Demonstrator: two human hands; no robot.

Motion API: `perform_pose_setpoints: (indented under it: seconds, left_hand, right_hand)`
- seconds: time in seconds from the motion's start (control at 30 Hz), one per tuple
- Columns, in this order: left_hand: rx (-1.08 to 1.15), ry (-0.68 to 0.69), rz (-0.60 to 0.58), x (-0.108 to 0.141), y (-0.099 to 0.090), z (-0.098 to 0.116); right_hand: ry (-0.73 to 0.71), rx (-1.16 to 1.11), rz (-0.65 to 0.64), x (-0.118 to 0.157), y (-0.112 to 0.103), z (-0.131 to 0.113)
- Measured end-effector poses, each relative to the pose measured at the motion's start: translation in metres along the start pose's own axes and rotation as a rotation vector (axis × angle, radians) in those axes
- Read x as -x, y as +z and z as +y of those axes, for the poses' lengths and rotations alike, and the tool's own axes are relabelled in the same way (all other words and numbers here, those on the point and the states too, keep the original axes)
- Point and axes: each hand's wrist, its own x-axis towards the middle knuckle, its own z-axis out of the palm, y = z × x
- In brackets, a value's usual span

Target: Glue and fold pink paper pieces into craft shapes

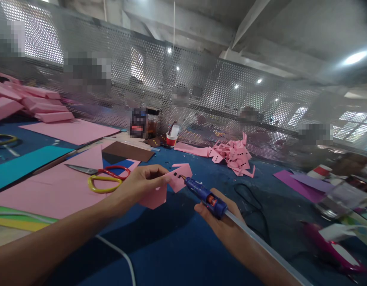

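Note:
My left hand (144,182) pinches a folded pink paper cutout (155,198) with small black squares on it, held above the blue table. In my right hand (222,218) is a blue hot glue gun (201,192), with a long clear glue stick (261,242) running out of its back. The gun's nozzle is at the cutout, close beside the black squares; whether it touches the paper I cannot tell. Just left of my left hand, scissors (104,176) with red and yellow handles lie on pink paper sheets (52,188).
A heap of pink cutouts (232,155) lies at the back, near a paper cup (172,138). Pink folded pieces (31,99) are stacked at left. A black cable (257,202) and a magenta device (332,246) lie right. A perforated metal screen (159,79) stands behind the table.

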Motion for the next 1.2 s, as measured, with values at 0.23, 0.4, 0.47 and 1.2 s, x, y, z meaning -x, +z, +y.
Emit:
perform_pose_setpoints:
  seconds: [0.23,0.4,0.47,1.2]
  left_hand:
    - [0.013,0.0,-0.008,0.0012,-0.0006,0.0009]
    - [0.014,0.01,-0.004,-0.0001,-0.0009,-0.0019]
    - [0.025,0.004,-0.008,-0.0004,-0.0008,-0.0025]
    - [0.033,-0.025,0.012,0.0025,-0.0009,0.0042]
  right_hand:
    - [-0.013,0.02,0.006,0.0012,0.0013,0.0031]
    - [-0.005,0.002,0.004,0.0008,0.0022,0.0032]
    - [-0.003,0.001,0.008,0.0014,0.002,0.0026]
    - [-0.013,0.042,0.074,0.004,0.0039,0.0054]
